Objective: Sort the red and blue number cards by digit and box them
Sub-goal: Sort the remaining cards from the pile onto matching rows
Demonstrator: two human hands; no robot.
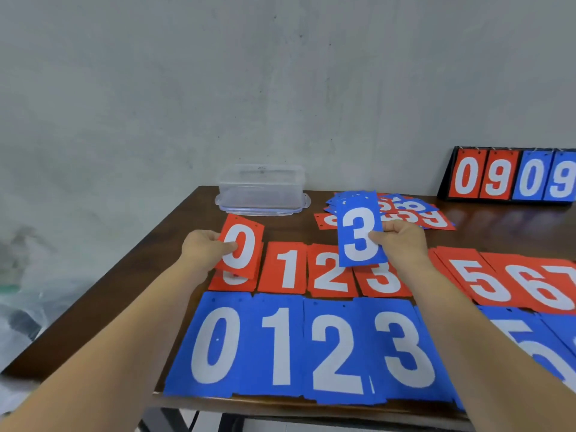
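Observation:
My left hand (pixel 204 249) pinches a red 0 card (pixel 246 238) above the red 0 pile at the left end of the red row. My right hand (pixel 402 243) holds a blue 3 card (pixel 358 226) upright over the red 3 pile (pixel 385 280). Red piles 0, 1 (pixel 285 269), 2 (pixel 330 271), 3, 5, 6, 7 lie in a row across the table. A blue row 0 (pixel 215 344), 1, 2, 3 (pixel 405 350) lies along the near edge. An unsorted heap of red and blue cards (pixel 414 213) sits behind my right hand.
A clear plastic box (pixel 261 188) stands upside down on its lid at the back of the dark wooden table (pixel 174 219). A flip scoreboard (pixel 511 176) showing 09 09 stands at the back right. The table's left edge drops off near my left arm.

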